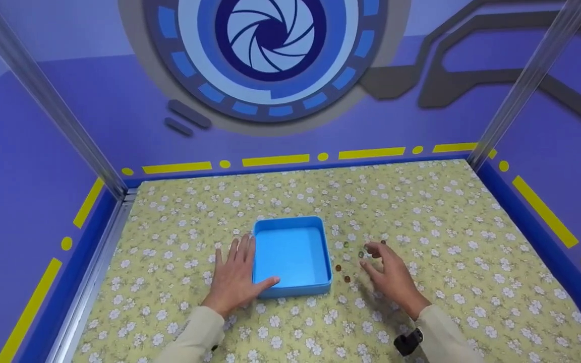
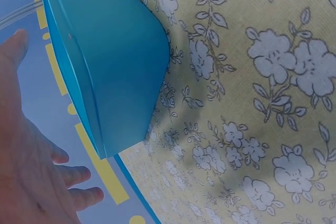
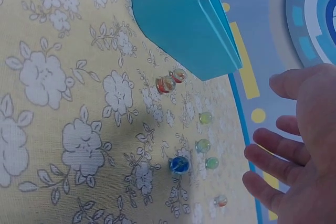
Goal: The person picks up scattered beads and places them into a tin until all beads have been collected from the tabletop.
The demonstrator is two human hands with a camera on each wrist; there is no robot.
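Observation:
A square blue box (image 1: 293,291), open at the top, sits on the flowered cloth. My left hand (image 1: 237,280) is at its left side, fingers straight and spread, the thumb over the near left corner. To the right of the box lie several glass marbles. Two reddish-orange ones (image 3: 165,84) are closest to the box; green ones (image 3: 205,117), a blue one (image 3: 179,164) and an orange-and-white one (image 3: 220,200) lie farther out. My right hand (image 1: 391,277) hovers above the marbles with thumb and fingers apart, holding nothing.
The yellow flowered cloth (image 1: 199,212) covers the table. Blue-purple panels (image 1: 94,30) with yellow markings wall in the back and sides, and metal posts (image 1: 53,101) stand at the corners. A small black device (image 1: 408,343) is at the right wrist.

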